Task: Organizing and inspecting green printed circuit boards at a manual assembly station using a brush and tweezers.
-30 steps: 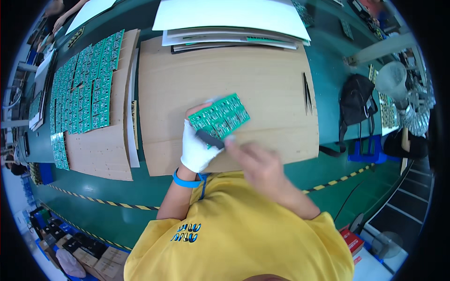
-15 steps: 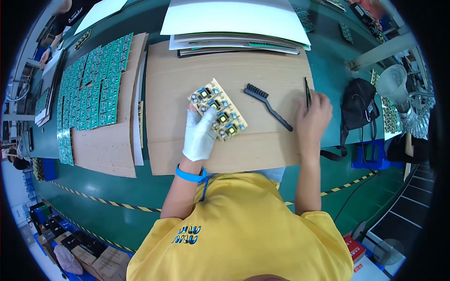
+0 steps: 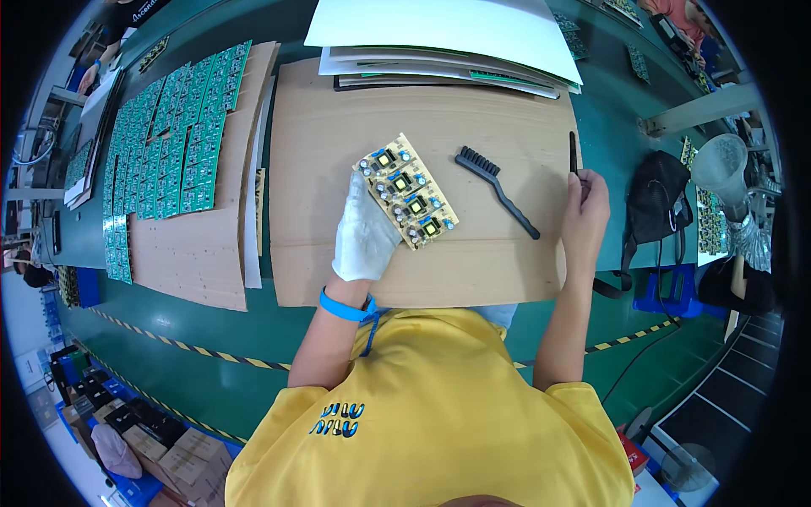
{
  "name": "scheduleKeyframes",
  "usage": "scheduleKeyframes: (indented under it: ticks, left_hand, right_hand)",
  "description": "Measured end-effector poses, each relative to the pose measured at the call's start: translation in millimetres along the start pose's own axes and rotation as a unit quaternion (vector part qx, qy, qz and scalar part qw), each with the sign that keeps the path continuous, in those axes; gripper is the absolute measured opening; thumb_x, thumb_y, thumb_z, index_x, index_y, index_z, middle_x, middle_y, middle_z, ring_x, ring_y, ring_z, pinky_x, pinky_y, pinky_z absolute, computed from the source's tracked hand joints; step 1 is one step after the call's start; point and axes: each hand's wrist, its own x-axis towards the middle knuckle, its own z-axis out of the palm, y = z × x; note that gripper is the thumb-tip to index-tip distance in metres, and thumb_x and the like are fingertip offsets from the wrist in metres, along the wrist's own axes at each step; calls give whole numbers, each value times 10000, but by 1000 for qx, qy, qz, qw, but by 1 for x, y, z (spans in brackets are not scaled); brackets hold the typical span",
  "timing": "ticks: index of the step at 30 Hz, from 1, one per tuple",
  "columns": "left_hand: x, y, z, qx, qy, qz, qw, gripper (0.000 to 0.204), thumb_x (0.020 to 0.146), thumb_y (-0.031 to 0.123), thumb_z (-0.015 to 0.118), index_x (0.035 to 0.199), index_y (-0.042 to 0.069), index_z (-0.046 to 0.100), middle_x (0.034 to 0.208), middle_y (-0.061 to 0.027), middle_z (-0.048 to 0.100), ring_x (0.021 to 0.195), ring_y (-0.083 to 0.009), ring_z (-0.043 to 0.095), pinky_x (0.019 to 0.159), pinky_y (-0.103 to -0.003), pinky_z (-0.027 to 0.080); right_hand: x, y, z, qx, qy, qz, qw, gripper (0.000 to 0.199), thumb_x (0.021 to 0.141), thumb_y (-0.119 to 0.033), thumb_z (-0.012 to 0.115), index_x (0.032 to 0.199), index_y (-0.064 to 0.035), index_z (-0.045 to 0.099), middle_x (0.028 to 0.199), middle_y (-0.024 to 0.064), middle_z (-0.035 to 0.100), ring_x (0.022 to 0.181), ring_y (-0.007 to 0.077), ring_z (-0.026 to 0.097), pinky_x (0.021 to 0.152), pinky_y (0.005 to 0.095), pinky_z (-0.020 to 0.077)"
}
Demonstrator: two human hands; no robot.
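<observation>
My left hand (image 3: 365, 232), in a white glove with a blue band at the wrist, holds a tan circuit board (image 3: 409, 193) by its left edge. The board is tilted, and rows of small yellow-and-black transformers, blue parts and capacitors face up. Bare and near the cardboard's right edge, my right hand (image 3: 586, 207) has its fingers closed on slim black tweezers (image 3: 574, 152), which point away from me. Between the two hands, a black brush (image 3: 505, 197) lies on the cardboard sheet (image 3: 329, 270), bristles at the far end.
Green circuit boards (image 3: 169, 144) cover another cardboard sheet at left. A stack of white sheets (image 3: 439, 29) stands at the far side. To the right are a black bag (image 3: 657, 194), a clear funnel-like duct (image 3: 720, 160) and a metal post (image 3: 701, 110). Other people sit across the bench.
My left thumb has shifted from across the board's face to its edge. My right hand has come up slightly with the tweezers. The whole view has shifted a little.
</observation>
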Motion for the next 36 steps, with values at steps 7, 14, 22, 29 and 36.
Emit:
scheduleKeyframes:
  ticks: [7,14,22,29,36]
  left_hand:
    - [3,-2,-4,13,12,-14,1000,518,1107,436,346,1489,95,427,1402,-136,574,1230,-324,612,1006,-525,534]
    - [3,0,-7,-50,-65,-46,996,481,1111,402,358,1474,96,438,1360,-153,594,1217,-334,623,991,-543,548]
    - [5,-2,-13,-43,-28,-58,997,482,1114,396,350,1476,87,430,1359,-155,596,1213,-328,625,991,-532,550]
    - [5,-2,-13,-56,-25,-73,995,454,1117,379,350,1467,103,438,1344,-136,606,1197,-304,635,982,-508,557]
    - [7,-4,-17,-7,-15,-65,998,390,1113,344,385,1443,143,442,1339,-110,602,1193,-276,637,979,-491,561]
  right_hand:
    - [-23,-80,7,645,-192,167,721,138,951,-1,647,1086,-6,616,1074,150,684,786,158,674,689,300,581]
    - [-25,-87,36,541,-232,-35,808,204,842,116,704,1030,46,740,1055,185,716,913,232,728,789,313,611]
    - [-24,-98,35,467,-189,-94,859,205,789,113,738,976,39,778,1001,171,760,924,235,732,847,312,588]
    - [-26,-99,40,485,-204,-94,845,207,789,91,745,982,27,785,1006,155,767,951,228,729,872,312,575]
    - [-26,-98,38,476,-206,-85,851,210,796,90,737,992,29,783,1012,160,766,950,232,732,871,311,577]
